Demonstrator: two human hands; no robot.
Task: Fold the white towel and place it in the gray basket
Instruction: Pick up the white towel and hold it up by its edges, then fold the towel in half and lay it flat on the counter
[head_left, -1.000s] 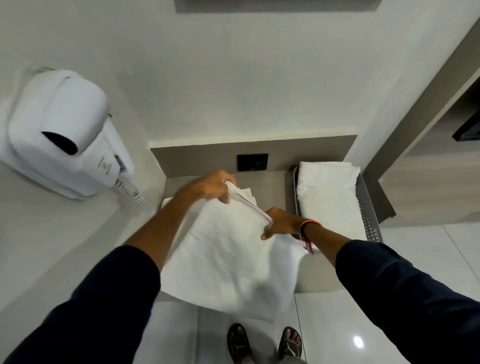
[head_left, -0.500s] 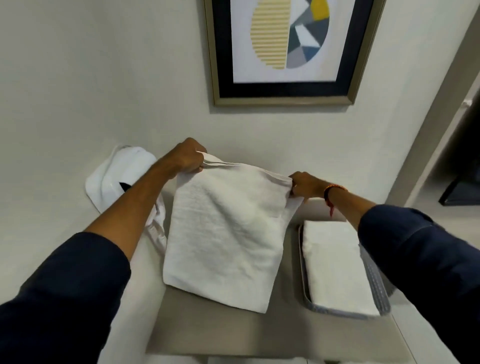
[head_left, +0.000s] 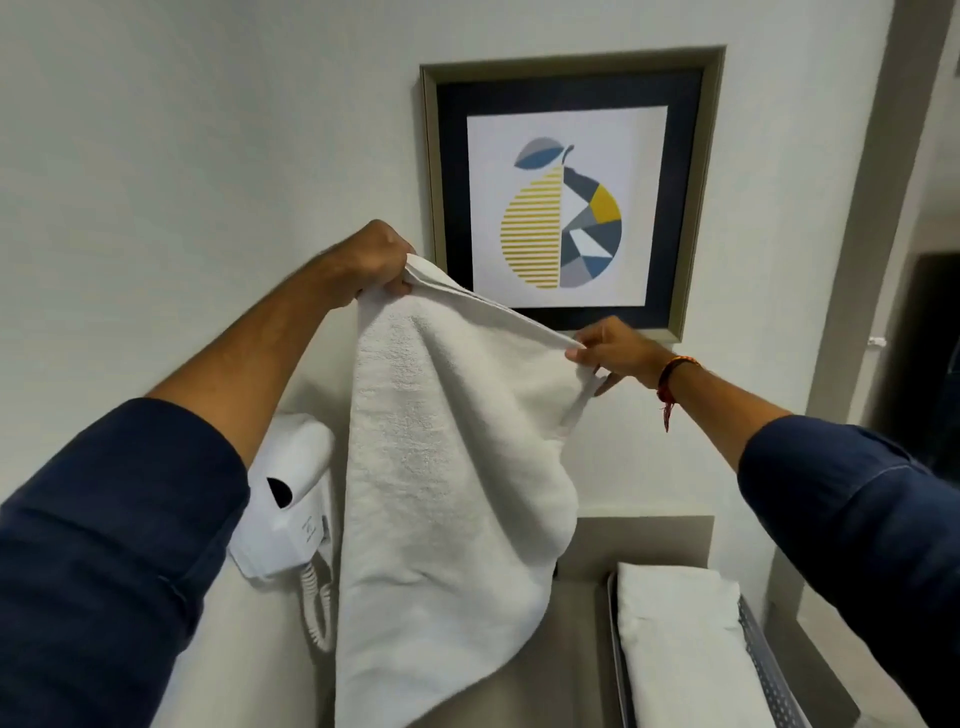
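Note:
The white towel hangs in the air in front of the wall, held up by its top edge. My left hand grips the upper left corner, high and near the picture frame. My right hand pinches the upper right corner, a little lower. The towel's lower end drapes down toward the counter. The gray basket sits at the lower right on the counter, with a folded white towel lying inside it.
A white wall-mounted hair dryer with a coiled cord hangs on the left wall, partly behind the towel. A framed pear picture is on the wall behind my hands. The beige counter lies below, with a dark doorway at the right.
Both hands have lifted the towel from the counter up to picture height, and it now hangs longer and looser. My view has tilted up from the floor to the wall.

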